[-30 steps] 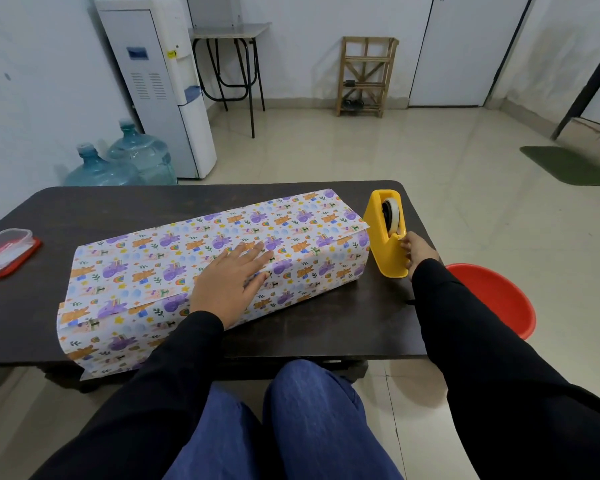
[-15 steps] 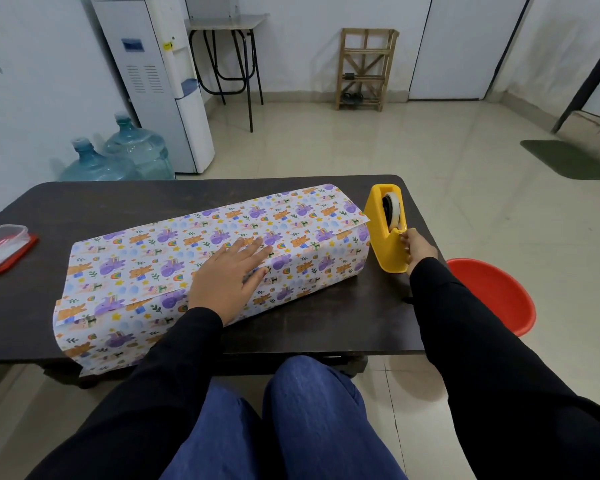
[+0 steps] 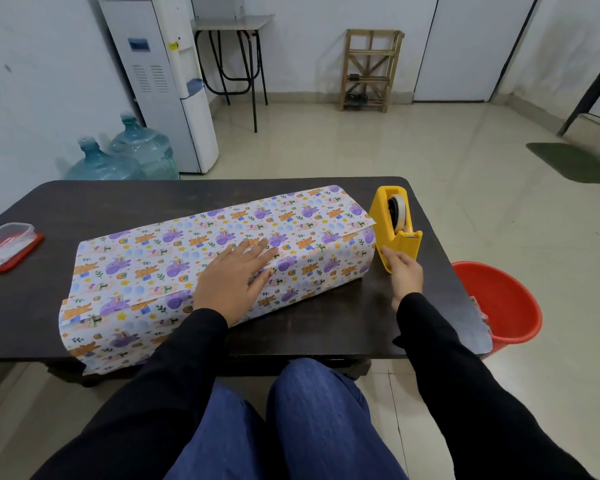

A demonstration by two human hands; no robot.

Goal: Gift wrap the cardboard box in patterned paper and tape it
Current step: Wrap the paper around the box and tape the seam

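The dark counter (image 3: 153, 202) carries the cardboard box (image 3: 174, 258), lying across its middle and covered in patterned paper (image 3: 309, 216). A red bucket (image 3: 510, 306) stands on the floor at 4 o'clock. The left hand (image 3: 234, 280) lies spread flat on the box top. At the box's 3 o'clock stands a yellow tape dispenser (image 3: 395, 233); the right hand (image 3: 405, 277) touches its near base, though I cannot tell if it grips it. A red-lidded container (image 3: 6, 245) sits at 9 o'clock.
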